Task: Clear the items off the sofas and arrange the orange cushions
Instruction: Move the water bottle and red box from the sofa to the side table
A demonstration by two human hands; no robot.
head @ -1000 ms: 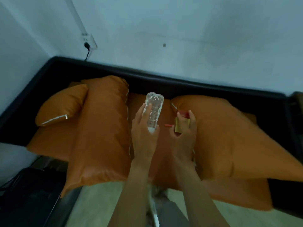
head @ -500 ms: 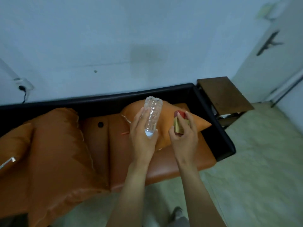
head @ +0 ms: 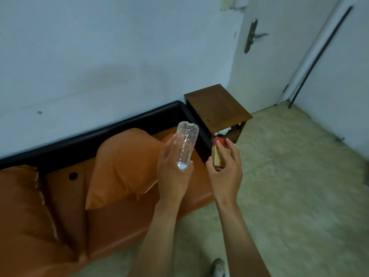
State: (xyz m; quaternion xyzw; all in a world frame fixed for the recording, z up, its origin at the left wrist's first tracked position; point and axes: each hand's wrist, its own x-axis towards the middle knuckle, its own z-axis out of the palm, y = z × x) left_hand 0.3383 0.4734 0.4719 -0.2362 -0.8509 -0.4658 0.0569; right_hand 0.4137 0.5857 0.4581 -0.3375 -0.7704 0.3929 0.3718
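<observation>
Above the sofa's right end: left hand (head: 175,176) wrapped round a clear bottle (head: 186,145), cap end down in the palm; right hand (head: 224,172) pinching a small red-and-gold box (head: 218,154). Same 2 grips as 0.5 s back, but view swung right — wooden side table (head: 217,104) now near centre, door (head: 279,47) and more floor (head: 299,176) showing, wall socket gone from sight. 1 orange cushion (head: 123,164) leaning on the sofa (head: 111,226) seat, another (head: 20,206) at far left. Open floor right of the sofa's black armrest — table just beside it.
</observation>
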